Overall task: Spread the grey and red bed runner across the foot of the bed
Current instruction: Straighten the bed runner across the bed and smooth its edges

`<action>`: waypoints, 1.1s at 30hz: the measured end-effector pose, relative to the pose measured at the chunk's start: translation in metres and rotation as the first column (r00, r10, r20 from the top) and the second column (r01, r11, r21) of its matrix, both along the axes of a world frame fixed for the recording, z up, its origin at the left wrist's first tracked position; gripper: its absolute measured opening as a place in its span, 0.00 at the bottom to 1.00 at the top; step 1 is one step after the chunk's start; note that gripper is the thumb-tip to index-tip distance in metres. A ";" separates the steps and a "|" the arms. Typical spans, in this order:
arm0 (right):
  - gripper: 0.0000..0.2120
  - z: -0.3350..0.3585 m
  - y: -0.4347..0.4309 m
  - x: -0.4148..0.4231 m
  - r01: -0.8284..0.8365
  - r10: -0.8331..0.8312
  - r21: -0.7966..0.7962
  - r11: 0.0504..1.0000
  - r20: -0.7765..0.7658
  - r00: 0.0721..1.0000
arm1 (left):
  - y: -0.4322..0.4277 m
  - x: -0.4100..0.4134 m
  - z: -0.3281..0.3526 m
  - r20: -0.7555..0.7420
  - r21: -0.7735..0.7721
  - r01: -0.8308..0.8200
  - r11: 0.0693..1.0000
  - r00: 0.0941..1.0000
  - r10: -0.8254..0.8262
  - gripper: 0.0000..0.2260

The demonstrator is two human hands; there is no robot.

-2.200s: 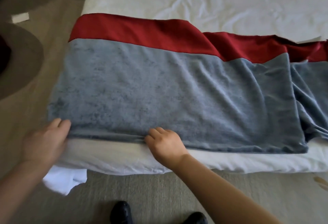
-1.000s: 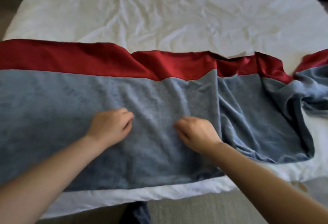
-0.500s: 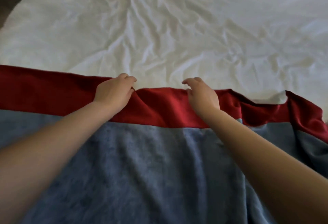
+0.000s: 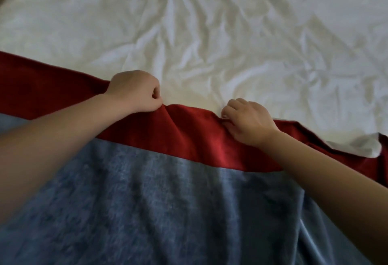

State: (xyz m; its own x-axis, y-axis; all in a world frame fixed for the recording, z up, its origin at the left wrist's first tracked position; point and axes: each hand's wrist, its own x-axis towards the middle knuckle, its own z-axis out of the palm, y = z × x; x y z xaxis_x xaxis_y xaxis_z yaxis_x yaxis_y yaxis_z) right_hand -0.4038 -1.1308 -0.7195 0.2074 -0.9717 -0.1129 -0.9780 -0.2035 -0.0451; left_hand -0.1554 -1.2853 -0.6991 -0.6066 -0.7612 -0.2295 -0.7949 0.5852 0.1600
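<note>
A wrinkled white duvet [image 4: 210, 34] covers the bed and fills the far half of the view. One grey and red bed runner [image 4: 168, 212] lies across the near edge of the bed, its red band [image 4: 199, 143] farthest from the person. Two bare forearms reach over the grey part. The left hand [image 4: 134, 91], curled like a fist, pinches the red edge. The right hand [image 4: 247, 121], fingers bent, grips the same edge nearby, with a raised fold between them.

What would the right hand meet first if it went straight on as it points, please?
Ahead of the right hand, likely only the wrinkled white sheet beyond the red band.
</note>
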 end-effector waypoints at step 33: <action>0.11 0.007 0.100 -0.195 0.467 -0.529 0.260 0.845 0.287 0.798 | 0.069 -0.176 -0.023 -0.220 -0.092 0.157 0.983 0.960 -0.174 0.12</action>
